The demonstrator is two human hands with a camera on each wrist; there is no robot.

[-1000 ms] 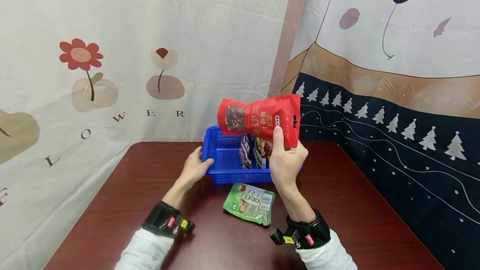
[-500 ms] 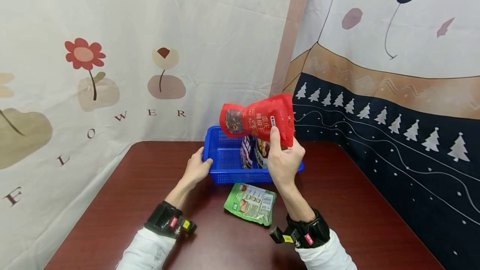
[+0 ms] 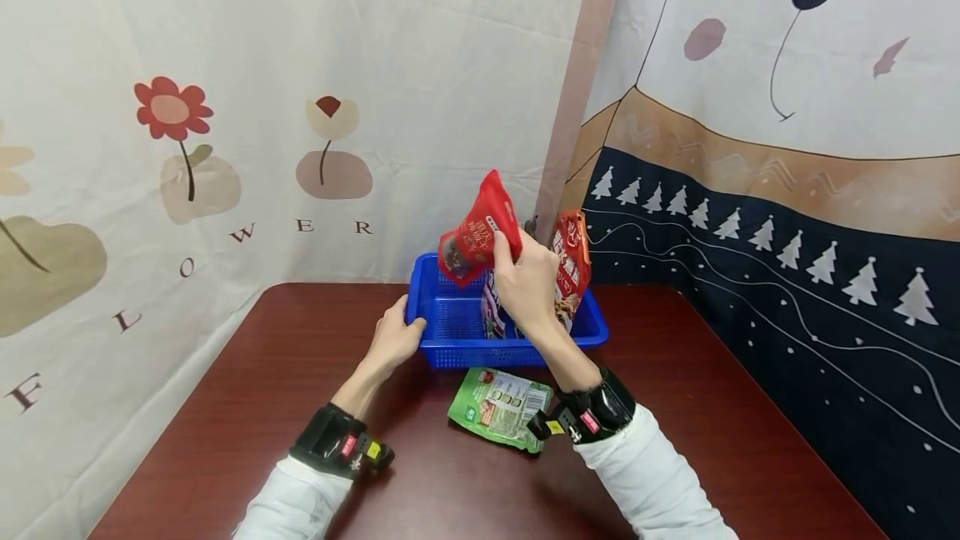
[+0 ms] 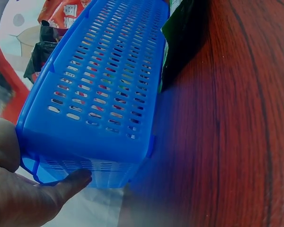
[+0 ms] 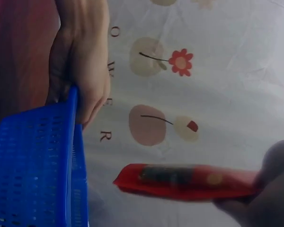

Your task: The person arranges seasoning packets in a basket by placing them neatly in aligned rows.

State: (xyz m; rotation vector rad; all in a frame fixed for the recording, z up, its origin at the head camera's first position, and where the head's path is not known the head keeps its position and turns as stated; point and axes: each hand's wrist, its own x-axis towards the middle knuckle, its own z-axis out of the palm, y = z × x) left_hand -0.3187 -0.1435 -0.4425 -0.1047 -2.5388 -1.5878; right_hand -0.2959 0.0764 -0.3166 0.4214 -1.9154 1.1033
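Note:
My right hand (image 3: 528, 282) pinches a red snack pouch (image 3: 474, 240) by one side, with the thumb on its printed front. The pouch slants above the left half of a blue plastic basket (image 3: 483, 354), its windowed end lower. In the right wrist view, the pouch (image 5: 189, 182) appears edge-on beside the basket's rim. My left hand (image 3: 393, 332) grips the basket's left end, and the left wrist view shows the thumb and a finger (image 4: 75, 183) around its rim. Standing in the basket are a purple packet (image 3: 491, 308) and a red-brown packet (image 3: 572, 265), partly hidden by my right hand.
A green pouch (image 3: 491, 407) lies flat on the dark red table (image 3: 420, 473), just in front of the basket. Behind the table hang a pale printed cloth (image 3: 435, 65) and a navy cloth with white trees (image 3: 750, 298).
My right hand has moved left with the red pouch and tipped it from sideways to a steep slant, lowering its windowed end. The red-brown packet has come into sight. My left hand stays on the basket.

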